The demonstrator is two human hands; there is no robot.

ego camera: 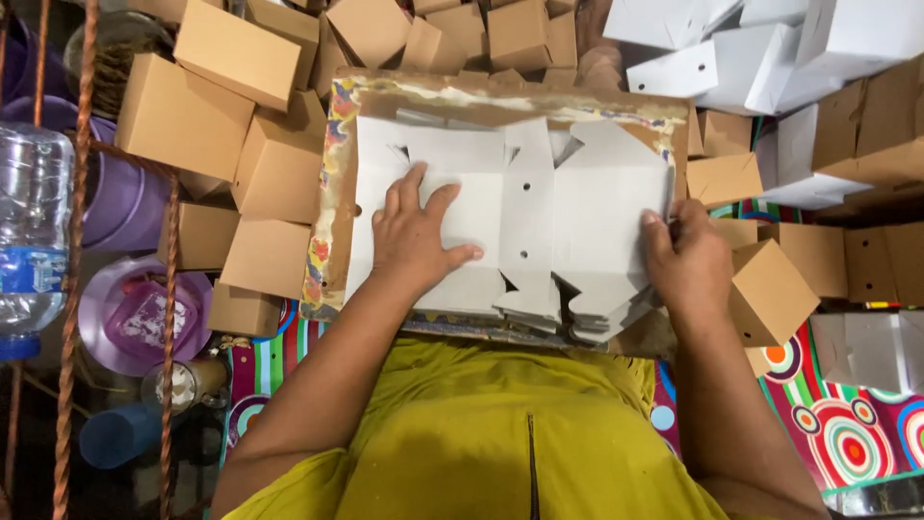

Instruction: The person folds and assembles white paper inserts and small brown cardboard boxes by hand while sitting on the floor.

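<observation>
Flat white box blanks [510,221] lie in a stack on a worn board [332,207] resting across the lap of a person in a yellow-green top [500,433], seen from above. Each blank is die-cut card with flaps, notches and small punched holes; the edges of the lower sheets fan out at the near right corner of the pile.

Left hand [416,241] lies flat on the top blank, palm down, fingers spread wide and thumb pointing right, pressing the left half of the sheet. Right hand [685,262] is at the stack's right edge, its fingers curled narrow around that edge and gripping the sheets there; how many it holds cannot be told.

Folded brown boxes [207,106] crowd the space to the left of the board and beyond its far edge, tipped at all angles, some touching the board. More brown boxes [770,289] sit just beside the right hand. Folded white boxes [741,58] are heaped at upper right, with another white one [866,347] at the right edge. A mat [847,433] in bright stripes and circles shows beneath them.

At far left, behind a rust-coloured rope [72,289], stand a clear plastic bottle [34,231], a purple tub [125,202], a purple plate bearing a pink lidded container [144,318] and a blue cup [120,433].
</observation>
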